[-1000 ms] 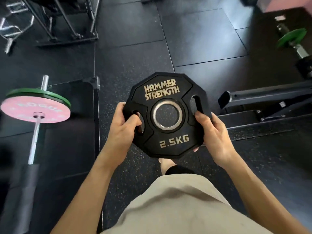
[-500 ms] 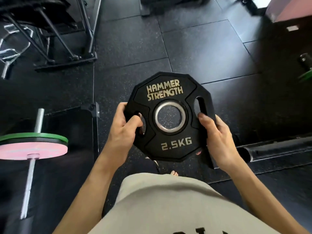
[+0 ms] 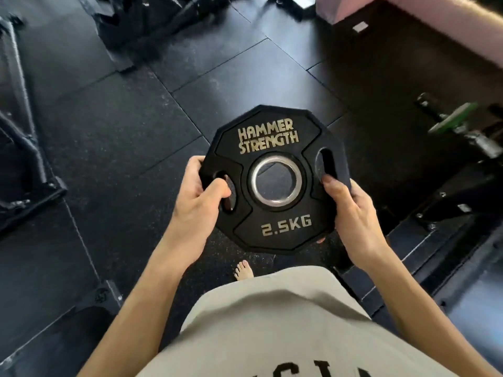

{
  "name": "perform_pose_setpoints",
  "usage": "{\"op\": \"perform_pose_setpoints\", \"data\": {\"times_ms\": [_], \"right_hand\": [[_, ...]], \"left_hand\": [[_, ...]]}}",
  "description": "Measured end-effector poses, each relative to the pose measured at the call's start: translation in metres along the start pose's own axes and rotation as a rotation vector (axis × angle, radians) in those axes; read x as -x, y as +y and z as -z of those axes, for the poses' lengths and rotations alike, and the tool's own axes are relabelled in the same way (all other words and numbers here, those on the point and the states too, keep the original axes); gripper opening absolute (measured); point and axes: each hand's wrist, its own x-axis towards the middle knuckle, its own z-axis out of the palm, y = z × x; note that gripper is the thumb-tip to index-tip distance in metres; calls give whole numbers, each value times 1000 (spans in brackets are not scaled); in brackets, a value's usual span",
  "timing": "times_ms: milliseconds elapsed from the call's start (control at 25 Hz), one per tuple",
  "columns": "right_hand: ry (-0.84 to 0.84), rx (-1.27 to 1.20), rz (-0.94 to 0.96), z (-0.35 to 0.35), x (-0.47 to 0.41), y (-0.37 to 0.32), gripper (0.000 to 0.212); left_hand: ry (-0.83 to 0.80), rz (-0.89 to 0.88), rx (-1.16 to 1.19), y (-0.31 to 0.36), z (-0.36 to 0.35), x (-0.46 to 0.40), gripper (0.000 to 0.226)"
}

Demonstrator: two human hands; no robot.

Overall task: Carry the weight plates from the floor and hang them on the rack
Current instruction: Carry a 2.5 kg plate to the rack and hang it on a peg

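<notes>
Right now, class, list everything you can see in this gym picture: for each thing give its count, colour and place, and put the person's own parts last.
Weight plate: one, black with gold lettering "HAMMER STRENGTH" and "2.5KG", silver centre ring, held up in mid-frame above the floor.
Floor mats: many, black rubber tiles, across the whole ground.
Machine frame: one, black metal, far left.
Green plate: one, green, on a metal bar at right, blurred.
Pink block: one, pink, top right corner.
Shirt: one, beige, bottom centre.
Bare foot: one, on the floor below the plate.
Left hand: one, grips the plate's left slot.
Right hand: one, grips the plate's right edge.
</notes>
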Motion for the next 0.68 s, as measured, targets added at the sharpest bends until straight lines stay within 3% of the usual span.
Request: {"op": "perform_pose_setpoints", "data": {"times_ms": [280, 680], "right_hand": [[224, -103, 48, -18, -162, -54, 19], [291, -148, 30, 16, -404, -165, 25]], "left_hand": [[-205, 20, -77, 52, -35, -214, 21], [-278, 16, -113, 135, -138, -474, 25]]}}
